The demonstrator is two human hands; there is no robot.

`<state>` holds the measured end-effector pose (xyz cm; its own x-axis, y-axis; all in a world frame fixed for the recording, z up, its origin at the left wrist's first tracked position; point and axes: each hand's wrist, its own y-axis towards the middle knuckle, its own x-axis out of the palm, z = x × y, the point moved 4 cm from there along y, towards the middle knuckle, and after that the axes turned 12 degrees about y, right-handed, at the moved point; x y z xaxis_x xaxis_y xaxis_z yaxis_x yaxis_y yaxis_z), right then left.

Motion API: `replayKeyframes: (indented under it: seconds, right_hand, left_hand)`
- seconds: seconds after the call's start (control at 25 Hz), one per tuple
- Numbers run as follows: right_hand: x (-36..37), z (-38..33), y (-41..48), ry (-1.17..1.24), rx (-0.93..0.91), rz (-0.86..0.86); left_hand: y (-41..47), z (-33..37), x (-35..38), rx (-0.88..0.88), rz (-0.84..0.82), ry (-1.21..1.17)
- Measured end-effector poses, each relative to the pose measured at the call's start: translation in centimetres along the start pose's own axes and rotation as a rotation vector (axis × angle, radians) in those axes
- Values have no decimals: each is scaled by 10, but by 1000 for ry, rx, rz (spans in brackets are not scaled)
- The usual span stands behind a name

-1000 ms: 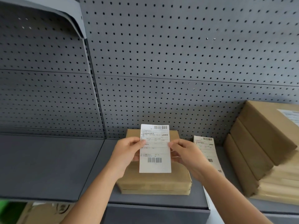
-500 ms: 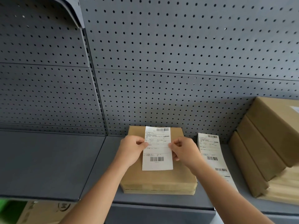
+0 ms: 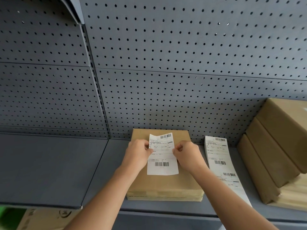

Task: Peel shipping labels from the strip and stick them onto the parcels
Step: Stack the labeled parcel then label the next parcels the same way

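Observation:
A white shipping label [image 3: 162, 156] with two barcodes is held over a flat brown parcel [image 3: 164, 185] on the grey shelf. My left hand [image 3: 137, 154] pinches the label's left edge and my right hand [image 3: 186, 155] pinches its right edge. The label's lower part lies low over the parcel top; its upper end curls up slightly. The strip of remaining labels [image 3: 219, 161] lies on the shelf just right of the parcel, running toward the front edge.
A leaning stack of brown parcels [image 3: 274, 150] fills the right end of the grey shelf [image 3: 49, 166]. Perforated grey back panels [image 3: 166, 63] rise behind. A cardboard box [image 3: 44, 218] shows below the shelf at the lower left.
Both hands have lowered the label from in front of the parcel down onto its top. The label's upper end now curls. The view has shifted left slightly.

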<state>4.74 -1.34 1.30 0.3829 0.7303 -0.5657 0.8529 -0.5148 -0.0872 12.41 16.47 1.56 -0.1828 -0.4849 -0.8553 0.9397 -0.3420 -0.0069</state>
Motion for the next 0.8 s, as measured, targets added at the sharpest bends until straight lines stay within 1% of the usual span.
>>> replayKeyframes:
  seconds: [0.2, 0.32, 0.4, 0.48, 0.56, 0.6, 0.64, 0.72, 0.8]
  right_hand:
    - [5, -1, 2, -66, -8, 13]
    - [6, -3, 2, -119, -9, 18]
    - [3, -4, -1, -174, -17, 26]
    - [2, -6, -3, -299, -123, 58]
    - [7, -12, -6, -377, -341, 103]
    - [13, -15, -6, -388, -444, 93]
    - [21, -17, -4, -400, -505, 51]
    - [39, -16, 1, -440, -520, -79]
    - [54, -10, 4, -508, -491, -170]
  left_hand:
    - [4, 2, 4, -33, 17, 102]
    - [6, 0, 4, -67, 9, 115]
    - [5, -2, 1, -46, 27, 134]
    - [1, 0, -4, 81, 99, 239]
    - [-2, 6, -4, 243, 159, 298]
    - [-2, 9, -1, 314, 144, 314]
    - [0, 12, 4, 375, 101, 340]
    - [3, 12, 16, 449, -13, 435]
    - [5, 7, 26, 456, -102, 515]
